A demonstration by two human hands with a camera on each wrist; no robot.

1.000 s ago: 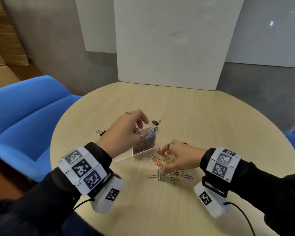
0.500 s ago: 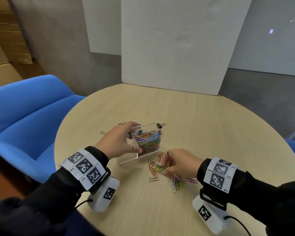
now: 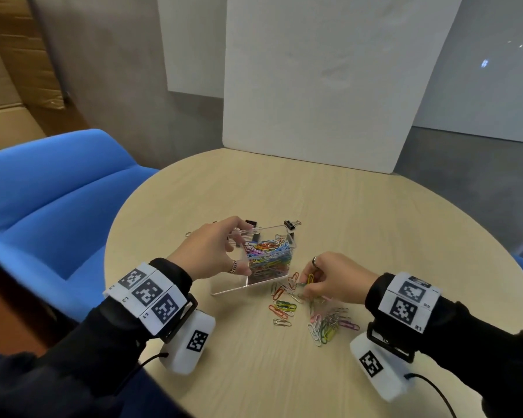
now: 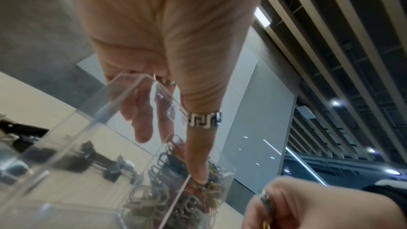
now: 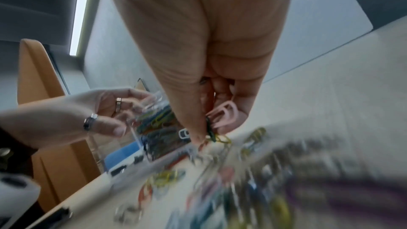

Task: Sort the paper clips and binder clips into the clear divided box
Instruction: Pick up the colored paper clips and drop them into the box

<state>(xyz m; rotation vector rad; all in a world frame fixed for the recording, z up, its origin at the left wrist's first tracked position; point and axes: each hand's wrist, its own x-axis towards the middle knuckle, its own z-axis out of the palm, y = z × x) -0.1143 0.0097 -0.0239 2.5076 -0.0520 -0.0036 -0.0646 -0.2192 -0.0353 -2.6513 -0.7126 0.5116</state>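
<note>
Figure: sorting in progress on a round pale-wood table (image 3: 360, 236). Compared with a second ago, the person's left hand (image 3: 212, 251) no longer hovers over the clear acrylic divided box (image 3: 254, 285) but has closed on its near-left corner, thumb on the near wall and fingers curled over the rim, and the box now sits tipped, its opening leaning toward the right hand (image 3: 332, 279); that hand has drawn back from the middle of the heap to its box-side edge. By my reading, the box is being steadied and angled to receive another batch. The right hand is pinching several coloured wire paper clips: in the right wrist view a pink clip (image 5: 222, 112) lies against the curled fingers, while dark green and yellow ones are nipped under the thumb tip (image 5: 198, 135). The box stands left of centre, touching the table along its lower edge; its right compartment is packed with multicoloured paper clips (image 3: 267, 256), and its left compartment holds a few black binder clips (image 4: 110, 171). Loose paper clips (image 3: 323, 324) remain scattered just beside the box, under and nearer than the right hand. One black binder clip with wire handles (image 3: 291, 224) lies on the table just behind the box, so both kinds are still unfinished.
</note>
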